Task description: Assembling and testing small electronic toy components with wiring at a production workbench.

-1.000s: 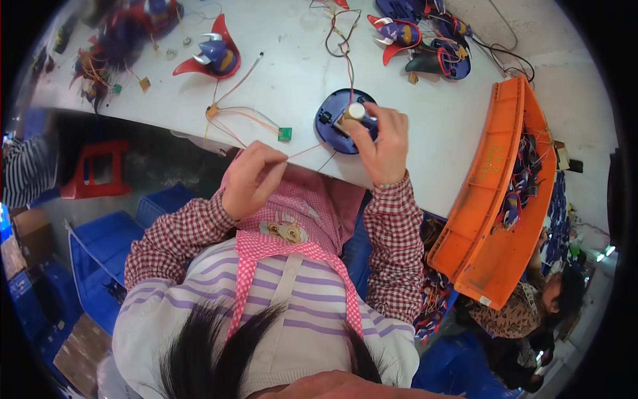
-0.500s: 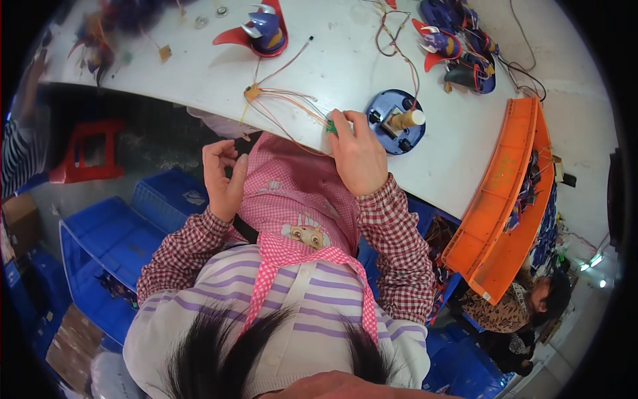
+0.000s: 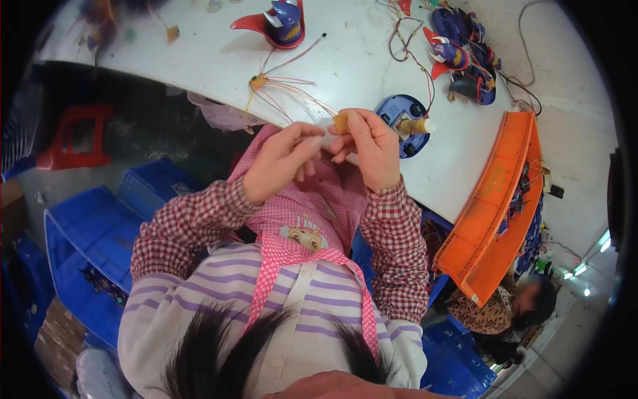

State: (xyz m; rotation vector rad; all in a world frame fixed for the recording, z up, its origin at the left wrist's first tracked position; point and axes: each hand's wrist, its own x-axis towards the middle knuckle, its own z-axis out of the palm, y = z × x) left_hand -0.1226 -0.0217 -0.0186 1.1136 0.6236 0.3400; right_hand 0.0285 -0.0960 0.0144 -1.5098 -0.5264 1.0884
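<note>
Just over the near edge of the white table (image 3: 199,60), I hold a small tan part (image 3: 341,122) pinched in the fingertips of my right hand (image 3: 369,149). It is a short, blocky piece, light brown, and thin wires (image 3: 292,93) run from around it back onto the table toward a little orange connector (image 3: 257,82). My left hand (image 3: 282,159) is closed narrow, its fingertips meeting the right hand's just beside the part; whether it grips a wire I cannot tell.

Right of my hands lies a round blue base (image 3: 399,116) with a tan cylinder on it, close to the table's near edge. Farther off sit a red-and-blue toy piece (image 3: 279,20) and a heap of similar pieces (image 3: 465,53) at far right. An orange tray (image 3: 498,206) hangs along the table's right edge. Between the wires and the blue base the tabletop is bare. Blue crates (image 3: 86,246) stand on the floor at my left.
</note>
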